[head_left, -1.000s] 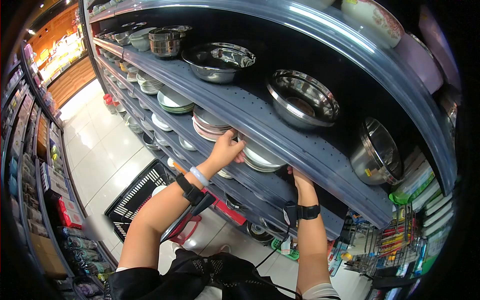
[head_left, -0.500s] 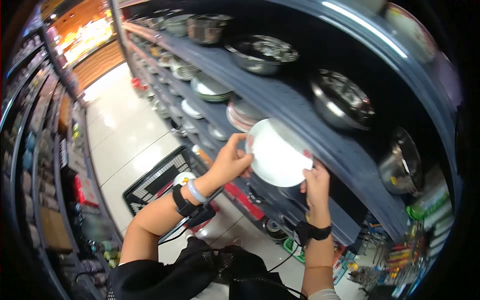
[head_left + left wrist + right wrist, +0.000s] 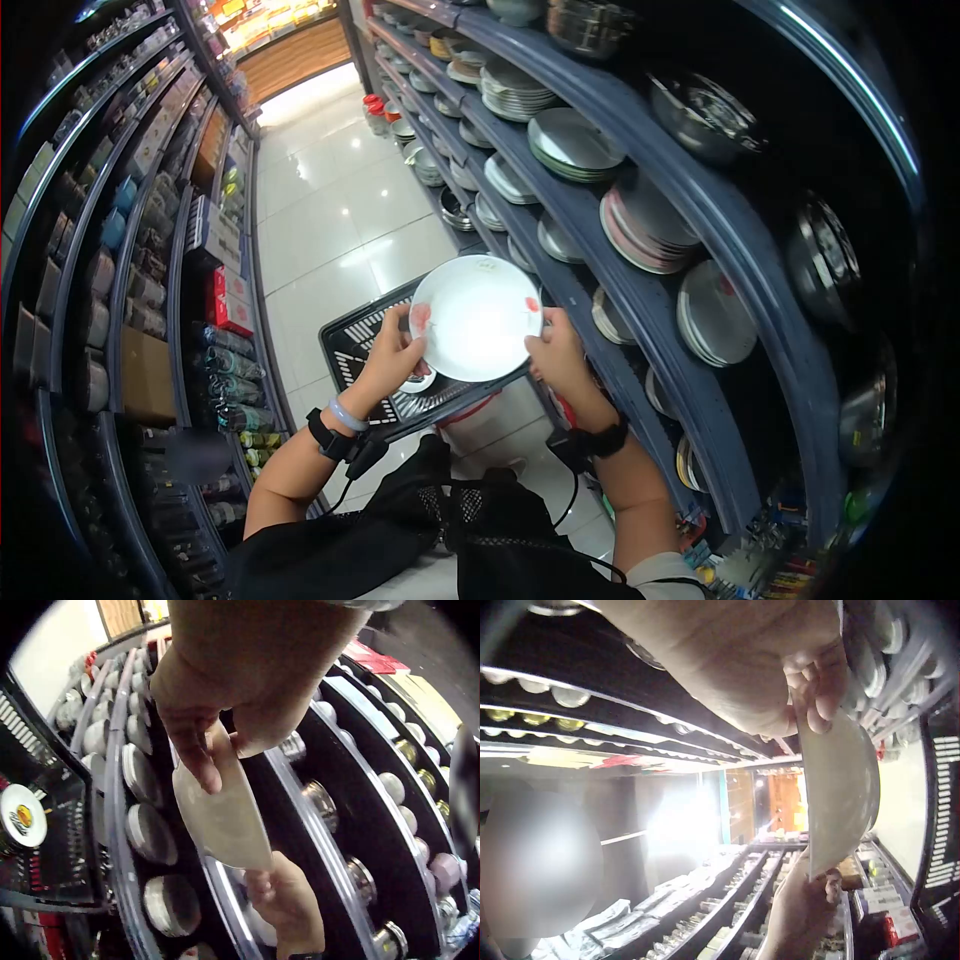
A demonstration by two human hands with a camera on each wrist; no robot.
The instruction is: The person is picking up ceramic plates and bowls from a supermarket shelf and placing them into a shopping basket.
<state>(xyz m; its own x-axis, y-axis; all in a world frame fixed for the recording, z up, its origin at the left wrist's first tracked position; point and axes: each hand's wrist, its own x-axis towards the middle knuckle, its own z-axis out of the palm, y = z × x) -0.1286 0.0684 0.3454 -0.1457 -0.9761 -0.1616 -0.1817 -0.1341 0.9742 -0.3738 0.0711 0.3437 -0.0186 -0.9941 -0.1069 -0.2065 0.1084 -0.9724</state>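
Both hands hold a white plate [image 3: 478,325] with red flowers near its rim, face up in front of the body. The left hand [image 3: 392,352] pinches its left edge, thumb on the upper side and fingers beneath. On the opposite edge, the right hand [image 3: 562,352] grips the rim in the same way. From the left wrist, the plate [image 3: 225,814] shows its pale curved underside. The right wrist view gives it a deep, bowl-like profile, with the left hand [image 3: 802,907] at the far edge.
Below the plate stands a black shopping basket [image 3: 345,365]; a small white dish with a yellow picture [image 3: 22,814] lies in it. Shelves of stacked plates [image 3: 715,315] and steel bowls [image 3: 705,115] line the right. Packed goods shelves [image 3: 150,370] stand left of the tiled aisle [image 3: 315,215].
The hands were at the shelf among the plate stacks; they have brought out the white plate and carried it left, over the basket. The head view has turned left toward the aisle.
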